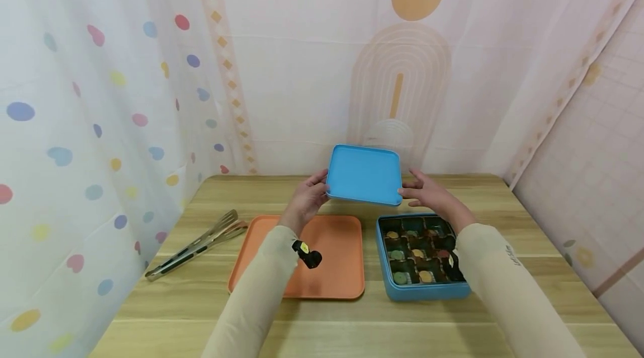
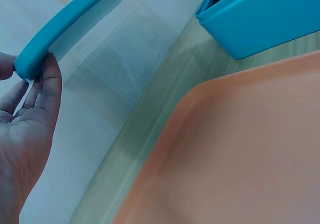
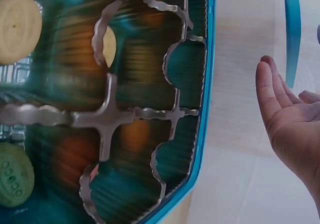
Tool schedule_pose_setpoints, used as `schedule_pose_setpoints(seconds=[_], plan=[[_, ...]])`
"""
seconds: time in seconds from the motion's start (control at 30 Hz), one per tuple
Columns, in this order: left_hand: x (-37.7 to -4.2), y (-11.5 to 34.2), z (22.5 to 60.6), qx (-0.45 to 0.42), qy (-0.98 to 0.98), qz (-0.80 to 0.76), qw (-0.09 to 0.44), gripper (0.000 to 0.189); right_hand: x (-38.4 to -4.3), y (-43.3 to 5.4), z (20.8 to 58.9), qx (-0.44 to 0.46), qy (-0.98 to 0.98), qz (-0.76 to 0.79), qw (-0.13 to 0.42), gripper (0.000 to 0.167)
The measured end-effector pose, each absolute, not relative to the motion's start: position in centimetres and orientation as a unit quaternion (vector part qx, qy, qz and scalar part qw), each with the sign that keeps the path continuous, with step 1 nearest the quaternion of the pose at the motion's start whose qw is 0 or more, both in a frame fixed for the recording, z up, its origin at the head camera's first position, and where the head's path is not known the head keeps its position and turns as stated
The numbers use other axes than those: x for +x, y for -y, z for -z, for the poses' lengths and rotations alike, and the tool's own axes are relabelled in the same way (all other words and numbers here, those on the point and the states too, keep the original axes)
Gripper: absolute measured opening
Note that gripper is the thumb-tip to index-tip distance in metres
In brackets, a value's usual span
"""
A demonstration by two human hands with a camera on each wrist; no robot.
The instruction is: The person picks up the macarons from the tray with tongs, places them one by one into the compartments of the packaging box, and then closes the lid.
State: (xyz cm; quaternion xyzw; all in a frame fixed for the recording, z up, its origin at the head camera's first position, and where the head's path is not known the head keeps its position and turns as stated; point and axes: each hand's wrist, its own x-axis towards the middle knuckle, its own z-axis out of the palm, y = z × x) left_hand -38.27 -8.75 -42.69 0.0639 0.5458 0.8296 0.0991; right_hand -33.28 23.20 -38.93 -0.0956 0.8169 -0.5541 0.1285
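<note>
A blue lid is held up and tilted above the table's far part, between both hands. At its left edge, my left hand pinches the rim between thumb and fingers; the left wrist view shows this lid edge-on above the hand. My right hand holds the lower right corner, some fingers spread apart from the rim. Below the right forearm stands the open blue box, its dark divider parting several round biscuits, such as a green biscuit. The sleeve covers part of the box.
An orange tray lies left of the box, partly under the left sleeve. Metal tongs with dark handles lie farther left on the wooden table. A patterned curtain hangs behind the table's far edge.
</note>
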Motion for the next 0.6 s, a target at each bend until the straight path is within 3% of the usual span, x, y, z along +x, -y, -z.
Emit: schedule_pose_setpoints(seconds=[0.33, 0.6], plan=[[-38.00, 8.33, 42.71, 0.080, -0.553, -0.822, 0.110, 0.057, -33.63, -22.98, 39.30, -0.114, -0.781, 0.598, 0.139, 0.077], [-38.24, 9.05, 42.66, 0.113, -0.597, -0.782, 0.141, 0.066, -33.55, -22.94, 39.19, -0.106, -0.767, 0.618, 0.136, 0.079]])
